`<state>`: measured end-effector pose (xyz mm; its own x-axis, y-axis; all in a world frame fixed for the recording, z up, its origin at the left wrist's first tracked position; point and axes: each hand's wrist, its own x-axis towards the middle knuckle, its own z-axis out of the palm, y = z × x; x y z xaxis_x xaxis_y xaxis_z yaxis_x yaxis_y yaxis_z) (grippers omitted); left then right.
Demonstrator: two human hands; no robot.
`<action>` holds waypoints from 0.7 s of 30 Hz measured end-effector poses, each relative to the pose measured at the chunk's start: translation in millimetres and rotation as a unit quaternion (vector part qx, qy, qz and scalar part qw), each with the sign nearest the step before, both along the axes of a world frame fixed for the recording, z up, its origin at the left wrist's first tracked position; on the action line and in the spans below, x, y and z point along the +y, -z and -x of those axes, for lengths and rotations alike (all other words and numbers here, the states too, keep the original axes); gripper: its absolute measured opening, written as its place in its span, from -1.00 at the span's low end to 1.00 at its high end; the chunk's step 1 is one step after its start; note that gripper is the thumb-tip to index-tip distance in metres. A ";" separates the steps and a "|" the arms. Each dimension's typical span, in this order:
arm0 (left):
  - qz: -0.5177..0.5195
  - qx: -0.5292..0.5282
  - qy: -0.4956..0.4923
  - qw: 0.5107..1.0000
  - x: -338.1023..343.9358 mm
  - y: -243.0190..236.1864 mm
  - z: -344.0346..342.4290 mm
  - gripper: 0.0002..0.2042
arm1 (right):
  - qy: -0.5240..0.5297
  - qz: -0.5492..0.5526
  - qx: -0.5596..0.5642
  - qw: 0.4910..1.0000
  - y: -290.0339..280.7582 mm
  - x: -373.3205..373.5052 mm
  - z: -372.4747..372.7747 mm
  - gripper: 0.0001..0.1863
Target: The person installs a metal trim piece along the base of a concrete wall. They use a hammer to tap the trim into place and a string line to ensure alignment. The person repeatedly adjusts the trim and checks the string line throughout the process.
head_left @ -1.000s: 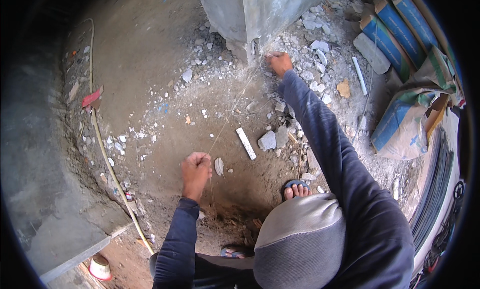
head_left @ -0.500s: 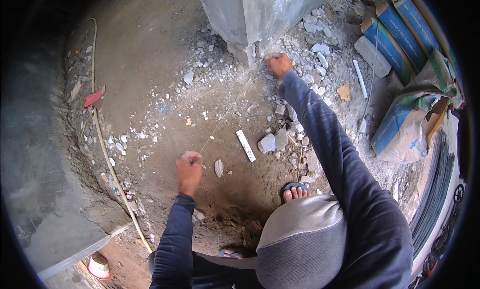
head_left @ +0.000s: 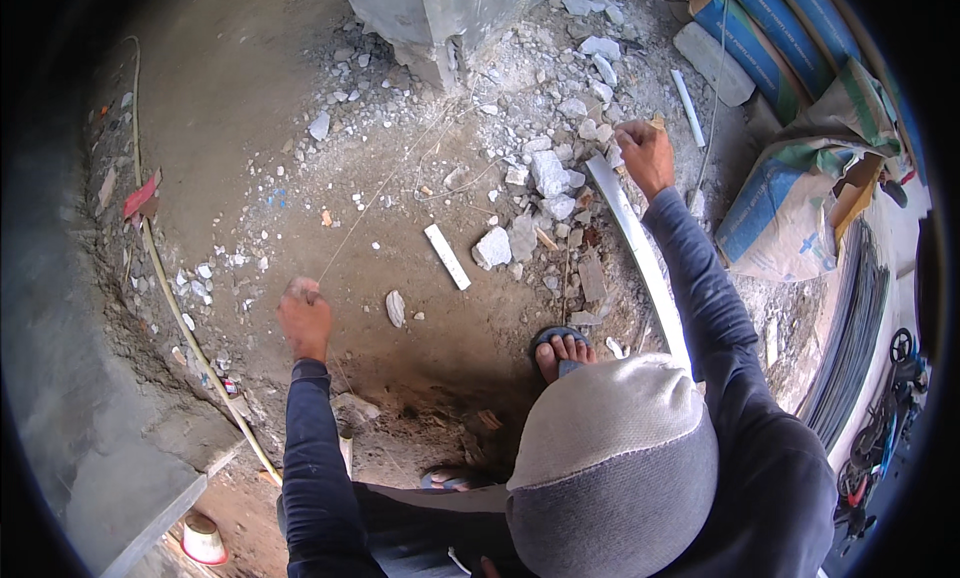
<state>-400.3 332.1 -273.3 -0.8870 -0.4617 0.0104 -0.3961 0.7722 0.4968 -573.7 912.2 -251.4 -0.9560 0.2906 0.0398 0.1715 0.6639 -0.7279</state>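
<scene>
Stones [head_left: 548, 173], bags [head_left: 775, 218] and a grey post [head_left: 400, 10] crowd the dirt floor [head_left: 285, 240]. The left hand [head_left: 305, 320] pinches string [head_left: 343, 244]; I can't tell if the right hand [head_left: 648, 160] holds anything.

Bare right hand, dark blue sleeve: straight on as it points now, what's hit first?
The bare right hand would likely meet jagged, whitish stone rubble first; height is unclear, so it might pass above.

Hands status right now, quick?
Left hand: closed, holding the thin string.
Right hand: partly curled near the pale strip; can't tell whether it's holding anything.
</scene>
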 end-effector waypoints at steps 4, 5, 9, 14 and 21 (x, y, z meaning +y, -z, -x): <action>-0.040 -0.117 0.065 0.990 36.3 -35.9 10.2 -0.89 | 0.039 -0.065 -0.017 0.997 -3.2 17.9 -29.9 -0.80; -0.051 -0.135 0.081 0.986 43.0 -44.8 10.7 -0.90 | 0.026 -0.051 0.000 0.998 -0.5 14.5 -23.1 -0.81; -0.110 -0.103 0.051 0.987 26.1 -44.7 1.4 -0.85 | -0.089 0.045 0.058 0.993 -10.6 -75.4 39.1 -0.83; -0.120 -0.097 0.072 0.985 38.0 -53.3 -0.7 -0.89 | -0.092 -0.005 0.035 0.995 44.1 -146.5 150.5 -0.81; -0.162 -0.089 0.064 0.981 47.6 -53.3 -20.2 -0.90 | -0.066 0.139 -0.047 0.987 75.7 -166.0 176.1 -0.78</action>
